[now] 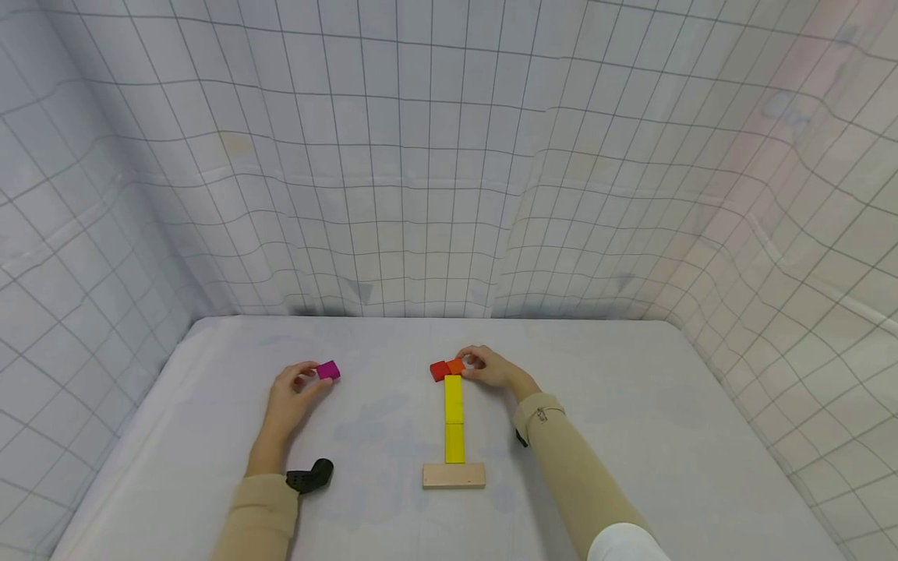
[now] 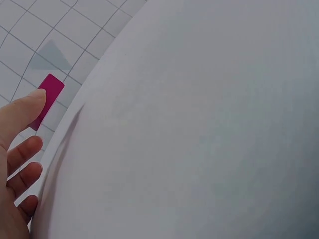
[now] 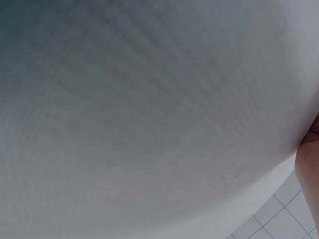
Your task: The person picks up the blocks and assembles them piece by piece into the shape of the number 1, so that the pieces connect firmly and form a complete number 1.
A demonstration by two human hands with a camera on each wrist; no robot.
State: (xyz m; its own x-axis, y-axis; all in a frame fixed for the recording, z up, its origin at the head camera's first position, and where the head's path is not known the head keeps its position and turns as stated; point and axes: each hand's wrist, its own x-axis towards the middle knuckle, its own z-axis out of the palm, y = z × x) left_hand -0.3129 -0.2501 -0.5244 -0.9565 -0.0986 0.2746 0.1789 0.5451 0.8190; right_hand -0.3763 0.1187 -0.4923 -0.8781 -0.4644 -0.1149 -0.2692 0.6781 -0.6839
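My left hand (image 1: 295, 391) pinches a magenta block (image 1: 328, 370) between thumb and fingers at the left of the table. In the left wrist view, the thumb lies across the flat magenta block's face, with the other fingers curled below it. My right hand (image 1: 489, 368) pinches an orange block (image 1: 456, 365) at the top of a line of blocks. Touching its left side is a red block (image 1: 439, 371), slightly turned. Two yellow blocks (image 1: 454, 421) run end to end below them, down to a plain wooden block (image 1: 453, 476) lying crosswise. The right wrist view shows only the hand's edge.
The white-covered table (image 1: 379, 514) extends all around the blocks. A grid-patterned curtain (image 1: 449, 156) hangs behind it and along both sides. A black wrist device (image 1: 311, 476) sticks out from the left sleeve.
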